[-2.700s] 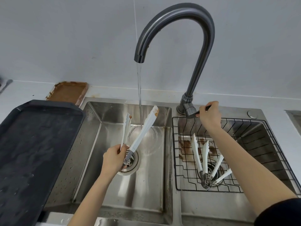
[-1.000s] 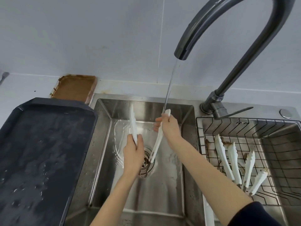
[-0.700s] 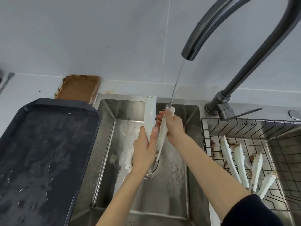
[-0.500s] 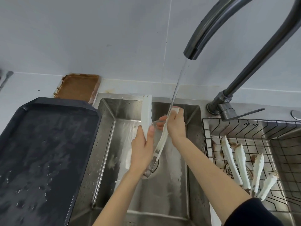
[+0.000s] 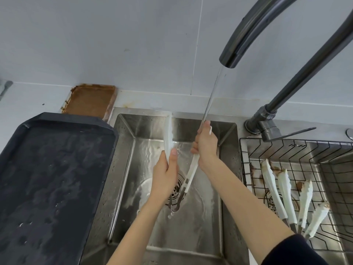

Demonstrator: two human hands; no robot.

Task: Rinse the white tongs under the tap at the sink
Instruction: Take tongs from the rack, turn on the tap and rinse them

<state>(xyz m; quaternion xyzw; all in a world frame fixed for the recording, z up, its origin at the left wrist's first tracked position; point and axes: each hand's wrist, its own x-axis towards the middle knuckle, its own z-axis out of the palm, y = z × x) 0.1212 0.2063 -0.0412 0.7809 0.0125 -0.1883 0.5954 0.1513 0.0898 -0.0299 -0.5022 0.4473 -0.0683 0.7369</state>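
Observation:
Over the left sink basin [image 5: 200, 230] I hold a pair of white tongs [image 5: 191, 173] spread open, its metal hinge pointing down near the drain. My left hand [image 5: 166, 175] grips the left arm, which stands upright and blurred. My right hand [image 5: 207, 146] is closed around the upper end of the right arm. Water runs from the dark curved tap [image 5: 246, 35] in a thin slanted stream [image 5: 210, 96] and lands at my right hand's fingertips.
A wet black tray [image 5: 49, 180] fills the counter on the left, with a brown-stained tray [image 5: 89, 101] behind it. In the right basin a wire basket [image 5: 324, 169] holds two more soiled white tongs [image 5: 286, 196]. The tap lever [image 5: 298, 131] points right.
My right hand left the tap lever and took the tongs' right arm. Since half a second ago it has slid up to the tip under the stream; the left arm has shifted slightly.

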